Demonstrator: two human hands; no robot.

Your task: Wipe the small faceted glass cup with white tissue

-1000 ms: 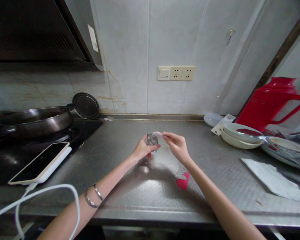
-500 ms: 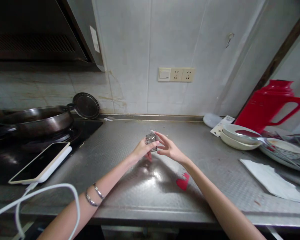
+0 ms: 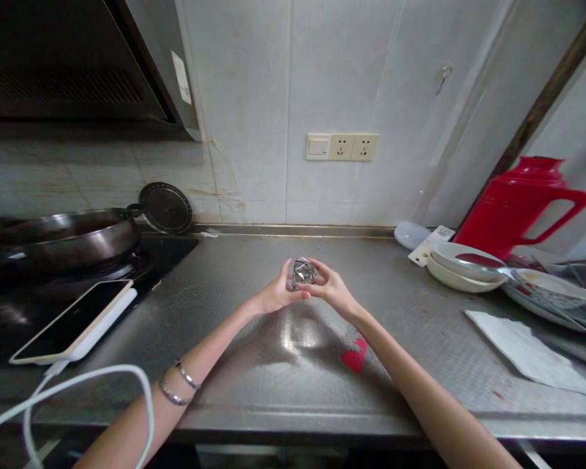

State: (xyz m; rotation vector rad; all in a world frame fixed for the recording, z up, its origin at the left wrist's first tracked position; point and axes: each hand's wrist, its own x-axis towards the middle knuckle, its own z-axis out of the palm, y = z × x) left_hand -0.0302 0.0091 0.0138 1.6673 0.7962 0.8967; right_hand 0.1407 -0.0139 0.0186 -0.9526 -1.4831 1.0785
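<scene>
A small, see-through grey object [image 3: 303, 274] with a faceted, glass-like look is between my hands above the middle of the steel counter; its exact kind is hard to make out. My left hand [image 3: 280, 290] grips it from the left side, thumb at the near lower edge. From the right, my right hand [image 3: 333, 288] has its fingers bent round the upper right edge and its thumb at the bottom. Parts of the object are covered by fingers. On the counter in front of my right forearm lies a torn red piece [image 3: 355, 356].
At left, a phone on a white charger [image 3: 73, 326] with a white cable [image 3: 102, 369] rests by the hob, beside a steel pan [image 3: 78, 238]. To the right are stacked bowls [image 3: 463, 277], a red thermos flask [image 3: 522, 205] and a white paper sheet [image 3: 527, 352].
Both hands have turned the object so its face points more toward me. My left fingers moved from beneath it to its left side, and my right thumb now presses the near edge.
</scene>
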